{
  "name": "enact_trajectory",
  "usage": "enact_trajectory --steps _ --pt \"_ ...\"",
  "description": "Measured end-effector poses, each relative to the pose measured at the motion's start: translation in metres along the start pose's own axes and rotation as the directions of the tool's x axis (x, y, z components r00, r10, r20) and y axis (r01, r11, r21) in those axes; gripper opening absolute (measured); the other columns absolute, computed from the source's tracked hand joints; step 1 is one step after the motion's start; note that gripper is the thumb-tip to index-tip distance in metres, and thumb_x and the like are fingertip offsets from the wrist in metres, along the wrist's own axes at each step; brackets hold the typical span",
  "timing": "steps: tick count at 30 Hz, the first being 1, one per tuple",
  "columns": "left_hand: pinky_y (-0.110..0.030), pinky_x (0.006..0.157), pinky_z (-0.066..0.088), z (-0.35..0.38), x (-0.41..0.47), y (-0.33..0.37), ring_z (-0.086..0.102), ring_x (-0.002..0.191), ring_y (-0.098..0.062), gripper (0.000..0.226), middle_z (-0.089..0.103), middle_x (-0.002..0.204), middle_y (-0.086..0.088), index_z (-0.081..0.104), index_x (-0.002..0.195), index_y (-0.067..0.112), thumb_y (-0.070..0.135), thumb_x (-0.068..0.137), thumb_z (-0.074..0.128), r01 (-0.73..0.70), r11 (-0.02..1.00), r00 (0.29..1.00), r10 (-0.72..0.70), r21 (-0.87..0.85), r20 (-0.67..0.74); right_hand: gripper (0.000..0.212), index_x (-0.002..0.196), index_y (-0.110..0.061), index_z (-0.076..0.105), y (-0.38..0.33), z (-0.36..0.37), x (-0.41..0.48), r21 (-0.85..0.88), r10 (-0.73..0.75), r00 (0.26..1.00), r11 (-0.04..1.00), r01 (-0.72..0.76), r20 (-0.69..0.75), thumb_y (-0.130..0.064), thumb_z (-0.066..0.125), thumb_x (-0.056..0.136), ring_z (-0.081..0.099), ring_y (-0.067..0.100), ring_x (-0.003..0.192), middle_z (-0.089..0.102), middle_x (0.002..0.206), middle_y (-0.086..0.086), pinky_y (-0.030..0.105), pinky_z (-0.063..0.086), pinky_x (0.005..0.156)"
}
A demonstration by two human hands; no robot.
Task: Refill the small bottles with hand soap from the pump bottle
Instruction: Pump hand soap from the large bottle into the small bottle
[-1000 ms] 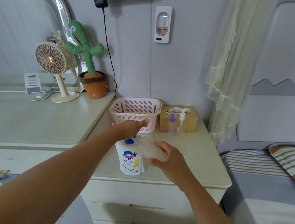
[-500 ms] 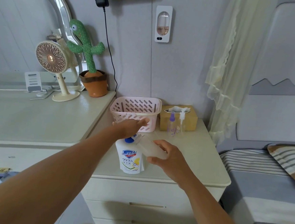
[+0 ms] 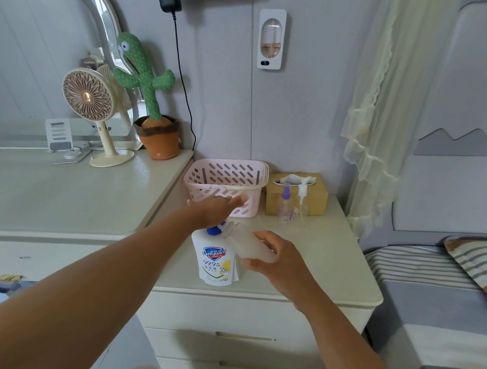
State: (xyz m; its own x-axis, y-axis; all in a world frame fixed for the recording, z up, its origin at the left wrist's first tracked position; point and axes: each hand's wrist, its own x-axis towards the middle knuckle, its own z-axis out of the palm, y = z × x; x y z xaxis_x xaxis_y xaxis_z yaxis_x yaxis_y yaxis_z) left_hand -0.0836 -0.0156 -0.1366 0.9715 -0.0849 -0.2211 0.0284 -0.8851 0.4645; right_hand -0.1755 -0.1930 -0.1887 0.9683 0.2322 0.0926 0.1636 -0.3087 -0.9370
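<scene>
A white hand soap pump bottle [image 3: 215,262] with a blue pump stands near the front of the nightstand [image 3: 326,266]. My left hand [image 3: 215,209] lies flat on the pump head, fingers stretched out. My right hand [image 3: 280,255] holds a small translucent bottle [image 3: 249,243] tilted on its side, its open mouth at the pump's spout. Two more small bottles stand further back: one with a purple spray top [image 3: 285,205] and a clear one with a white pump [image 3: 302,202].
A pink slotted basket [image 3: 228,183] and a tan tissue box [image 3: 314,198] stand at the back of the nightstand. On the dresser to the left are a fan [image 3: 89,105] and a plush cactus [image 3: 153,98]. A bed [image 3: 445,302] lies to the right.
None beyond a slight shift of the camera; both hands and the bottles stay where they were.
</scene>
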Motion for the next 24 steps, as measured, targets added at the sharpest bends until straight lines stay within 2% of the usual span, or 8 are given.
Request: enact_trajectory --steps 2,5,8,11,14,18,21,24 --pt "-0.057 0.109 0.025 -0.003 0.002 0.0 0.043 0.128 -0.028 0.103 0.05 0.138 0.001 0.046 0.135 0.037 0.093 0.058 0.007 0.002 1.0 1.0 -0.002 -0.017 -0.003 0.041 0.111 -0.035 0.056 -0.002 -0.001 0.0 0.012 -0.001 1.0 1.0 0.001 0.005 -0.024 0.076 0.076 0.057 -0.004 0.091 0.061 0.101 -0.015 0.01 0.044 0.07" --pt "-0.05 0.107 0.033 -0.009 0.003 0.003 0.051 0.116 -0.024 0.09 0.054 0.133 -0.004 0.044 0.139 0.027 0.082 0.075 0.013 -0.011 1.0 1.0 0.011 -0.003 -0.001 0.041 0.11 -0.038 0.053 -0.006 -0.002 0.0 0.021 0.001 1.0 1.0 -0.001 0.006 -0.025 0.075 0.077 0.055 -0.008 0.093 0.059 0.102 -0.02 0.009 0.045 0.071" --pt "-0.037 0.097 0.043 -0.01 0.005 0.002 0.057 0.105 -0.021 0.071 0.053 0.135 -0.003 0.044 0.139 0.025 0.069 0.089 0.018 -0.036 0.999 0.999 0.036 -0.024 -0.003 0.042 0.112 -0.037 0.054 -0.006 -0.002 0.001 0.018 -0.006 1.0 1.0 0.006 -0.001 -0.026 0.075 0.077 0.056 -0.003 0.097 0.061 0.107 -0.014 0.013 0.046 0.076" --pt "-0.05 0.106 0.032 -0.003 0.006 -0.002 0.048 0.122 -0.025 0.071 0.048 0.14 -0.001 0.045 0.138 0.033 0.071 0.087 0.014 -0.036 0.999 0.999 0.036 0.002 -0.012 0.042 0.114 -0.033 0.056 -0.002 0.001 0.002 0.025 0.003 1.0 1.0 -0.003 0.004 -0.025 0.075 0.077 0.057 -0.001 0.094 0.062 0.105 -0.011 0.013 0.045 0.071" --pt "-0.06 0.108 0.024 0.002 0.008 -0.008 0.043 0.127 -0.029 0.072 0.051 0.137 -0.002 0.045 0.137 0.036 0.073 0.086 0.009 -0.004 0.998 1.0 0.005 0.058 -0.014 0.045 0.117 -0.032 0.057 0.002 0.003 0.001 0.023 0.01 1.0 1.0 -0.011 0.01 -0.025 0.075 0.076 0.057 -0.001 0.093 0.061 0.105 -0.011 0.012 0.042 0.069" --pt "-0.059 0.109 0.023 -0.003 0.009 -0.008 0.039 0.131 -0.029 0.11 0.047 0.141 0.003 0.04 0.139 0.038 0.096 0.053 0.003 0.003 1.0 1.0 -0.003 0.017 -0.019 0.045 0.116 -0.033 0.055 0.001 0.003 0.002 0.023 0.012 1.0 1.0 -0.012 0.009 -0.026 0.075 0.076 0.056 0.0 0.093 0.06 0.104 -0.013 0.014 0.044 0.072" --pt "-0.058 0.109 0.024 -0.008 0.009 -0.004 0.036 0.133 -0.031 0.082 0.034 0.15 0.001 0.031 0.144 0.037 0.078 0.078 0.006 -0.031 0.996 1.0 0.03 0.08 0.009 0.044 0.116 -0.032 0.055 -0.002 0.002 0.002 0.027 0.002 1.0 1.0 -0.002 0.005 -0.026 0.075 0.077 0.057 0.0 0.094 0.061 0.105 -0.013 0.015 0.047 0.073" --pt "-0.055 0.11 0.024 -0.008 0.007 -0.003 0.04 0.13 -0.029 0.072 0.037 0.148 -0.001 0.036 0.143 0.032 0.069 0.086 0.011 -0.039 0.999 0.999 0.039 0.032 -0.012 0.043 0.115 -0.032 0.056 -0.003 0.002 0.001 0.028 -0.007 1.0 1.0 0.007 0.0 -0.026 0.075 0.077 0.057 0.0 0.093 0.062 0.103 -0.014 0.014 0.047 0.072"
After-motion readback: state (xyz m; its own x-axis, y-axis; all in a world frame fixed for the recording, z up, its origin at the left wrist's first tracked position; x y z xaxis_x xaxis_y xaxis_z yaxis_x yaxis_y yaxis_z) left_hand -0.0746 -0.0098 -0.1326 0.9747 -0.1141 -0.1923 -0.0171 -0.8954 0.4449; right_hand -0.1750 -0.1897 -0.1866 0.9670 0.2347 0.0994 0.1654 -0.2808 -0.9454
